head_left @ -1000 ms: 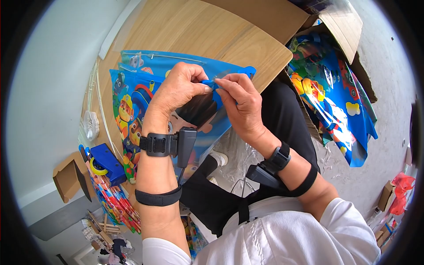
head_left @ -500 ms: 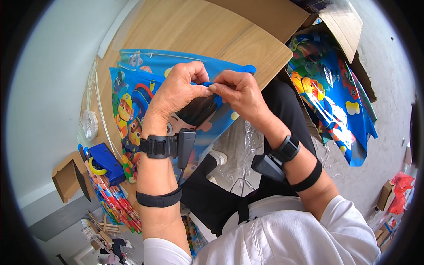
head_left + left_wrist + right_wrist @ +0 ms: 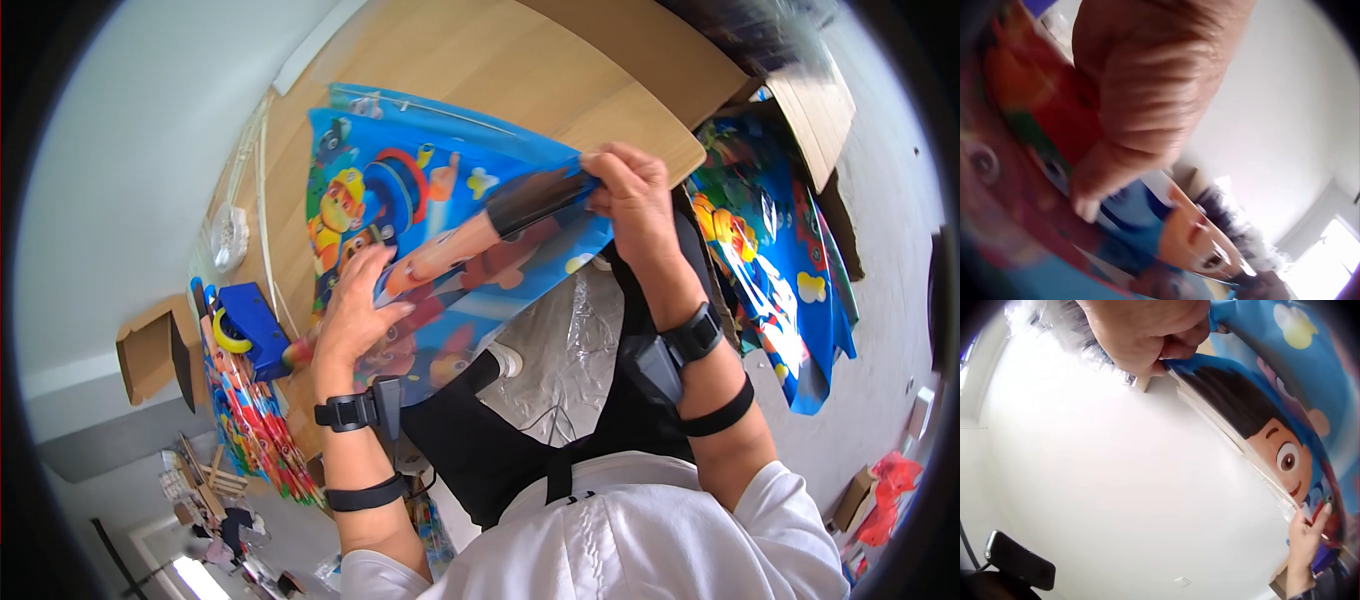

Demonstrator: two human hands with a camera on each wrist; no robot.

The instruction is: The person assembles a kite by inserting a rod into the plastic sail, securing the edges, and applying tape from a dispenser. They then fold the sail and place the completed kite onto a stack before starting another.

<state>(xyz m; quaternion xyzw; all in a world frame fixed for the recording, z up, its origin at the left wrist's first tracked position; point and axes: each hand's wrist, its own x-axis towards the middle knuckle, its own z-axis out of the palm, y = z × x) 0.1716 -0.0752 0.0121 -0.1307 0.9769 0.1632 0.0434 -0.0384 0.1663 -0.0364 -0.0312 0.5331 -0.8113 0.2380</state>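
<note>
A blue cartoon-printed plastic kite (image 3: pixel 545 265) stretches between both hands at the table's near edge, partly folded into a long ridge. My right hand (image 3: pixel 635 195) pinches its dark-haired corner. Toward the opposite end, my left hand (image 3: pixel 350 315) holds the printed film, thumb on the face and fingers partly hidden behind. The right wrist view shows a pale rod (image 3: pixel 1235 437) along the fold, with the left hand (image 3: pixel 1304 550) gripping farther down. Up close in the left wrist view, the thumb (image 3: pixel 1100 178) presses the print. Another blue printed layer (image 3: pixel 370 100) lies beneath.
A wooden table (image 3: pixel 440 55) extends beyond the kite. At its left are a white coil (image 3: pixel 228 240), a blue tape dispenser (image 3: pixel 255 330) and several printed packets (image 3: pixel 265 430). On the right, folded printed film (image 3: pixel 780 260) hangs from a cardboard box (image 3: pixel 815 130).
Both hands were together at the dark-haired corner. The left hand has moved down and left along the kite; the right has drawn the corner right, folding the film lengthwise. The head view has shifted.
</note>
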